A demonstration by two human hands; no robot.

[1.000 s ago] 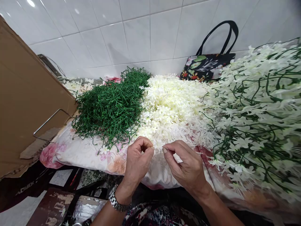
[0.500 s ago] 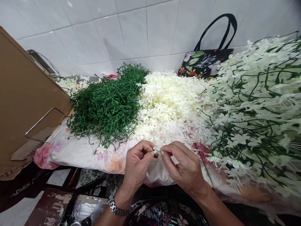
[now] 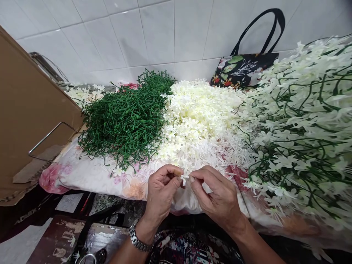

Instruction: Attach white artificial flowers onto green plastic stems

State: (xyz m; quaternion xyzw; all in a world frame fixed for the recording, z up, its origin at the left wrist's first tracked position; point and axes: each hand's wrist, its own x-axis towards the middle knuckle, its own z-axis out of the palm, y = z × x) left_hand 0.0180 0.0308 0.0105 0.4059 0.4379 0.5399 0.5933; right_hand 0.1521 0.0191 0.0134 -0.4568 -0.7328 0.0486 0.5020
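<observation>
Head cam: L hand (image 3: 163, 190), R hand (image 3: 217, 191) pinching thin-petaled wht flower (image 3: 185, 177); wiry grn stems (image 3: 125, 121) beyond.

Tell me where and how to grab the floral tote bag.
The floral bag is probably best taken by the top of its black handles, from above: they arch upright before the tiled wall, while its lower edge sits behind the white flowers.
</observation>
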